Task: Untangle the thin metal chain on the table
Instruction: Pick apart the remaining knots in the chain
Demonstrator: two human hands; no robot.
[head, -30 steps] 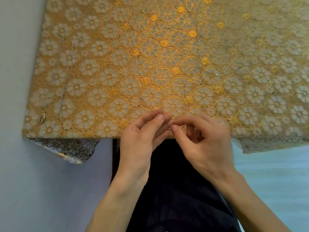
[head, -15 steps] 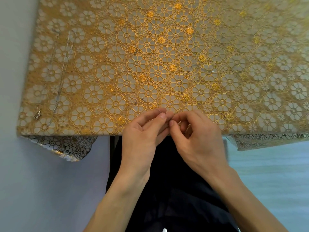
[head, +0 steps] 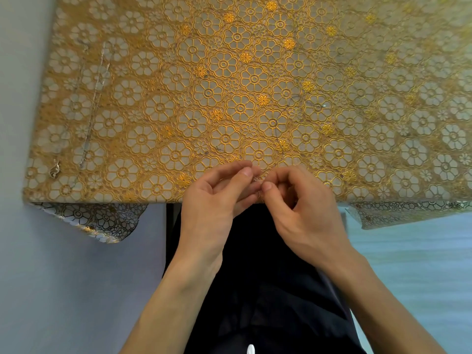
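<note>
The left hand and right hand met fingertip to fingertip at the table's near edge, both apparently pinching the thin chain, barely visible between them.

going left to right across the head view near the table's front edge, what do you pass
metal clasp → laid-out chain strand → left hand → tangled chain pinched between both hands' fingertips → right hand
</note>
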